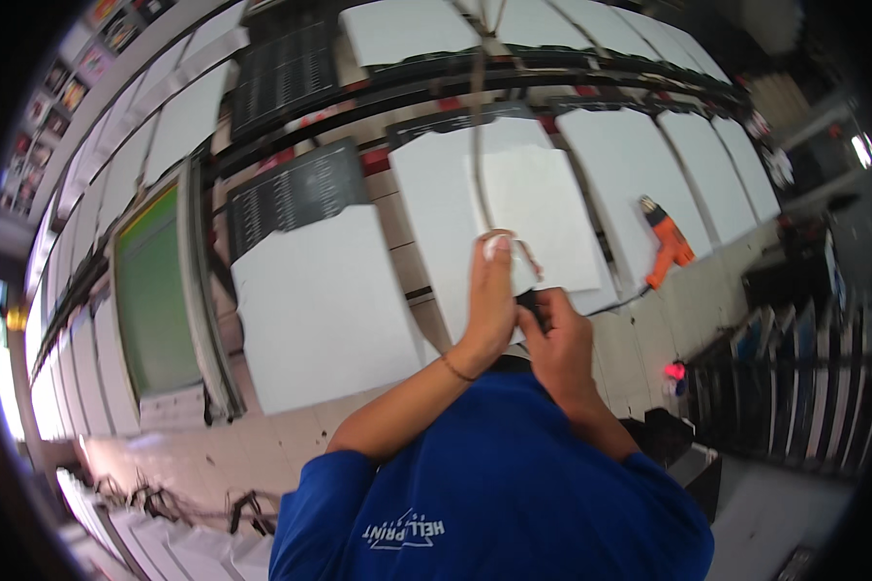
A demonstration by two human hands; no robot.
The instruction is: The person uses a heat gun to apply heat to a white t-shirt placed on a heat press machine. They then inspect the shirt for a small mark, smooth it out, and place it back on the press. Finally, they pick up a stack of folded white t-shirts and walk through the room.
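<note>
In front of my chest, my left hand is closed around a small white object with a thin reddish edge; its kind is not clear. Just below and to the right, my right hand grips a small black object that meets the white one, and my fingers cover most of it. Both hands are over the near edge of a white sheet, which lies on a larger white-covered board.
An orange heat gun rests on a white board to the right, its cord trailing. At left leans a framed green printing screen. More white-covered boards line the rails. A cord hangs in front. A dark rack stands right.
</note>
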